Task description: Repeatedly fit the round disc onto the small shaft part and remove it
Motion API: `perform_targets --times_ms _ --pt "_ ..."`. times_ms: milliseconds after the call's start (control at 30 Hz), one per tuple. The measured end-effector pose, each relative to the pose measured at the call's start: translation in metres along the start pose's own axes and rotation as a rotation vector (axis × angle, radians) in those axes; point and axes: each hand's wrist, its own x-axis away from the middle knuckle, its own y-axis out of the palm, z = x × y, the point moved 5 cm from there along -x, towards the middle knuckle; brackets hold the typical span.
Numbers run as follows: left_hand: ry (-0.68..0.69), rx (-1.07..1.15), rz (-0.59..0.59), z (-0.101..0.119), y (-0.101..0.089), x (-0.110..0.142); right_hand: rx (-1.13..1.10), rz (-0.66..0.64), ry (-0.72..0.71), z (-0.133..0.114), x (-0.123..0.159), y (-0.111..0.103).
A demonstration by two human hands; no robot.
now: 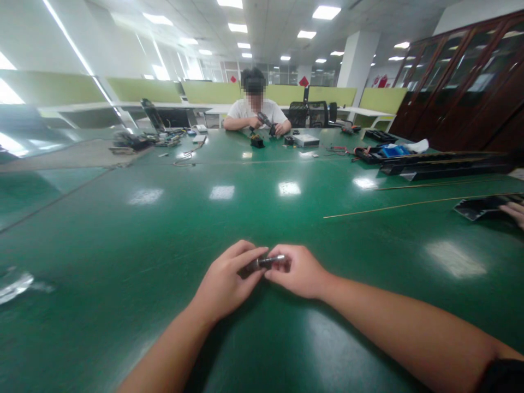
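Note:
Close in front of me, my left hand (231,275) wraps its fingers and thumb around the thick end of a short dark rod with a silver tip (268,262). What kind of thing the rod is, I cannot make out. My right hand (298,270) is closed around its silver end, fingers curled and thumb below. The rod lies roughly level between the two hands, just over the green tabletop (184,218). Fingers hide part of it at both ends.
Across the table a person in a white shirt (270,109) handles a dark tool. Black metal profiles (442,164) and a thin rod (388,207) lie right, near another person's hand (513,212). Electronic parts (172,136) sit far left; clear plastic (16,286) lies nearer.

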Motion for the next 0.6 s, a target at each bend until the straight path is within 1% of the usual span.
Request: perform_targets --times_ms 267,367,600 --pt "-0.034 0.013 0.037 0.0005 -0.0021 -0.0014 0.016 0.012 -0.001 -0.0021 0.0005 -0.002" --pt "-0.043 0.014 0.037 0.0025 -0.0033 -0.0025 0.003 0.017 -0.003 -0.0031 0.0005 -0.0031" --pt "-0.018 0.044 0.005 0.0068 -0.0033 -0.0035 -0.066 0.01 0.006 -0.0039 -0.0005 -0.0022"
